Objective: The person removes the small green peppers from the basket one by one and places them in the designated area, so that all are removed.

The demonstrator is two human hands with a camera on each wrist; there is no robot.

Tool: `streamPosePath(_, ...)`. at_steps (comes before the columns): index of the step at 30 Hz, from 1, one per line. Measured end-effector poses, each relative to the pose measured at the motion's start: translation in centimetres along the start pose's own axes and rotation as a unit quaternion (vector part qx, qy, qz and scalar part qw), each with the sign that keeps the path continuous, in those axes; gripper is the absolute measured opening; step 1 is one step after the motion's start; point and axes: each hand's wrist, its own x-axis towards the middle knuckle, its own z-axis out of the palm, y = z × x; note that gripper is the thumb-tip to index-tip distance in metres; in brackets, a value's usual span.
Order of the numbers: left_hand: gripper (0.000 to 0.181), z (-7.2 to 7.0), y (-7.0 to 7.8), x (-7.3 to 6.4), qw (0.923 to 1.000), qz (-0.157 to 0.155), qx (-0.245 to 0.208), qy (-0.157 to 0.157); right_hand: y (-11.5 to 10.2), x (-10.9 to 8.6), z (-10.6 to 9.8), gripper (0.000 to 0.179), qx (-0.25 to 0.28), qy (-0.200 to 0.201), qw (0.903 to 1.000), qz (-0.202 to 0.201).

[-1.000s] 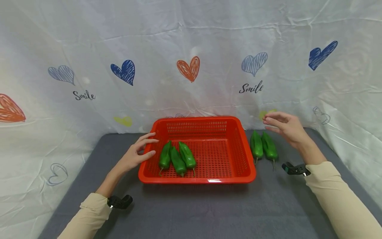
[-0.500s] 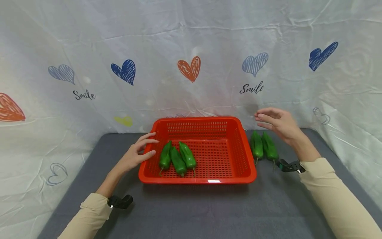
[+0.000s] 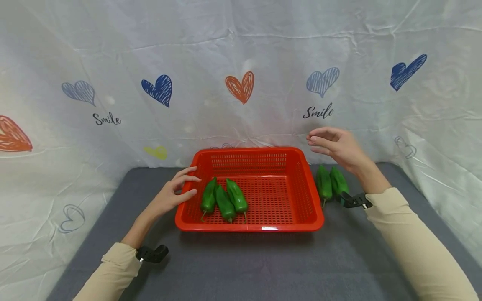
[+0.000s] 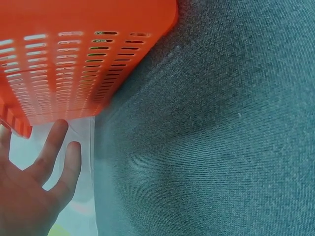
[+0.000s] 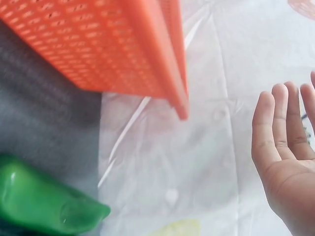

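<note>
A red plastic basket (image 3: 248, 227) with slotted walls sits on the grey table. Three green peppers (image 3: 225, 203) lie together at its left side, stems toward the front. My left hand (image 3: 168, 198) is at the basket's left rim, fingers spread and thumb apart; in the left wrist view its fingertips (image 4: 60, 127) are beside the slotted wall. Up above the basket's back right corner is my right hand (image 3: 335, 146), fingers loosely bent with nothing in them. Below it, right of the basket, lie two more green peppers (image 3: 324, 184), one partly hidden by the right wrist's strap.
Behind the table hangs a white cloth (image 3: 278, 54) printed with hearts and the word "Smile". The grey table top (image 3: 241, 263) extends in front of the basket. A black camera strap (image 3: 355, 200) is on the right wrist, another (image 3: 152, 254) on the left.
My right hand has moved left and upward, from over the two peppers toward the basket's back right corner. The left hand, basket and peppers have stayed in place.
</note>
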Motion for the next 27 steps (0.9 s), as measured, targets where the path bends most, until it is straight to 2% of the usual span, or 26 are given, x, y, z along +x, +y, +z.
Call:
streamPosePath(5, 0.031, 0.0, 0.0, 0.1, 1.0, -0.004, -0.006, -0.003, -0.7, 0.8, 1.2, 0.031, -0.013, -0.018, 0.9997, -0.003)
streamPosePath(16, 0.028, 0.0, 0.0, 0.1, 0.9999, -0.008, -0.006, -0.001, -2.2, 3.0, 4.6, 0.029, 0.012, -0.062, 0.9974, -0.034)
streamPosePath(27, 0.03, -0.1, 0.0, 0.1, 0.9998, -0.013, -0.013, -0.003, -1.9, 4.4, 8.1, 0.025, 0.06, -0.073, 0.995, -0.033)
